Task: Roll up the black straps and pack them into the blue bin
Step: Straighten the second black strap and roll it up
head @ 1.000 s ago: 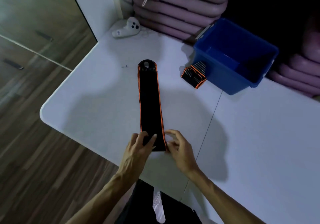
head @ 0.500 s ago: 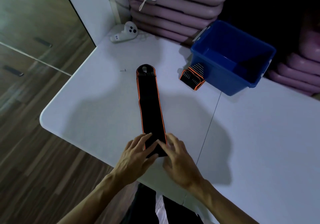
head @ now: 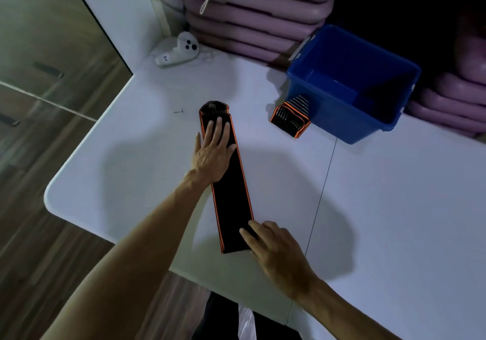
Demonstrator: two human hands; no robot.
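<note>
Our white table (head: 381,208) carries everything here, with stacked lilac cushions (head: 252,11) behind it. The blue bin (head: 342,119) sits at the far right of the tabletop, open at the top and, as far as we can see inside, with no strap in it; it stands within easy reach, we judge, for dropping rolls in.

1 black strap (head: 231,195) lies flat and full-length in front of us, running from the near edge toward the far side. It is black with thin orange piping along both long edges and a rounded far end with a small opening. We judge it is being smoothed flat so it will roll evenly.

Our left hand (head: 213,153) lies palm-down on the far part of the strap, fingers straight and slightly spread, gripping nothing. Our right hand (head: 273,250) presses the near end, fingers loosely curved on the fabric, pinning rather than clasping.

A 2nd, folded strap (head: 289,120) rests just beside the bin's near wall. A white controller (head: 178,50) sits at the far corner.
</note>
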